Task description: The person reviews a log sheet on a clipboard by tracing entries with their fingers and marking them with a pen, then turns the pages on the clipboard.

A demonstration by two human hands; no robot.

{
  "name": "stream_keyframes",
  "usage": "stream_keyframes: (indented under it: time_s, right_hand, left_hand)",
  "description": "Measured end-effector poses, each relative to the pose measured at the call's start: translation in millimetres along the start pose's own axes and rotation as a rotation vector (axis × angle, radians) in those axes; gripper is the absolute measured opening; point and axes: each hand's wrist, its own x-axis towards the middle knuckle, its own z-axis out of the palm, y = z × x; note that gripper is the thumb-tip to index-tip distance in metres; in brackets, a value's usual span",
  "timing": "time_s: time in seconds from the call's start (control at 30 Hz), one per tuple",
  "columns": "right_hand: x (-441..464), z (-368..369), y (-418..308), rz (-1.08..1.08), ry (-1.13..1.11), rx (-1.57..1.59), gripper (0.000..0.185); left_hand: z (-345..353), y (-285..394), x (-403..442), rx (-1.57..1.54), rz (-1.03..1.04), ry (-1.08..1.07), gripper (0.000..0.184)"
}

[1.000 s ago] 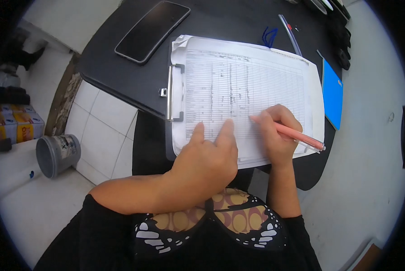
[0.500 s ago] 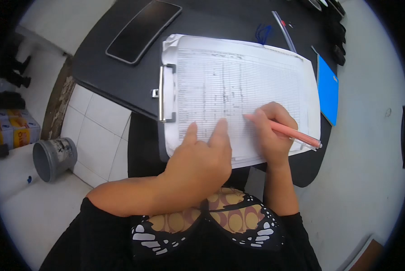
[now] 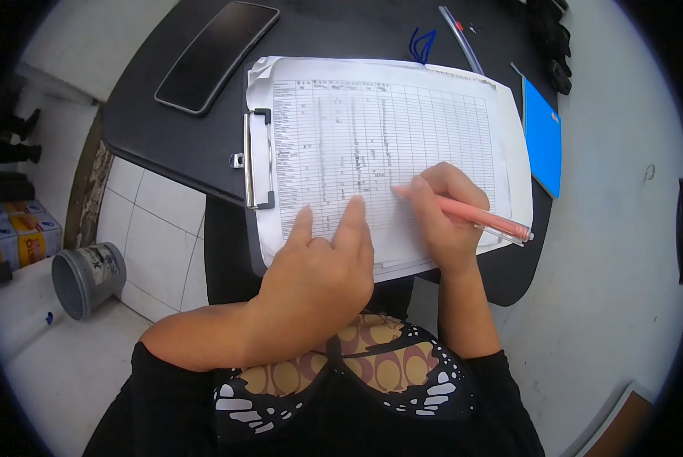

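A clipboard (image 3: 255,228) with a metal clip on its left side holds a stack of papers, a printed table with handwritten entries (image 3: 433,137) on top. My left hand (image 3: 322,259) rests on the lower left of the sheet, two fingers stretched apart and holding nothing. In my right hand (image 3: 450,221) is a pink pen (image 3: 490,219), pinched between thumb and fingers, its tip at the sheet near the middle columns.
On the black table (image 3: 147,145) lie a phone (image 3: 218,57) at upper left, a blue notebook (image 3: 542,137) at right, a clear ruler-like strip (image 3: 462,39) and blue string (image 3: 422,47). A grey bucket (image 3: 89,280) and yellow-and-white boxes (image 3: 22,234) are at left.
The view has shifted, so the table, clipboard and phone appear further left. Both hands keep nearly the same places on the sheet, and the pen is still held.
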Motion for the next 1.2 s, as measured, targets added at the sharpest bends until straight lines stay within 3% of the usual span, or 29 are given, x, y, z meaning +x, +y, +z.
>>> stream_keyframes:
  time_s: [0.53,0.63,0.73,1.0,1.2]
  right_hand:
    - [0,1,1,-0.020,0.008,-0.014,0.020]
    - [0,1,0,-0.019,0.008,-0.020,0.019]
    - [0,1,1,-0.034,0.005,-0.021,0.020]
    - [-2,3,2,-0.155,0.020,-0.123,0.022]
    - [-3,1,1,-0.084,0.008,-0.071,0.021]
  left_hand:
    - [4,1,-2,0.036,-0.004,0.045,0.048]
    - [13,2,-2,0.023,0.017,0.203,0.039]
    - [7,3,-5,0.050,-0.003,0.073,0.043]
    - [3,3,-4,0.054,0.000,0.049,0.040]
    - [1,4,-4,0.043,-0.002,0.032,0.042]
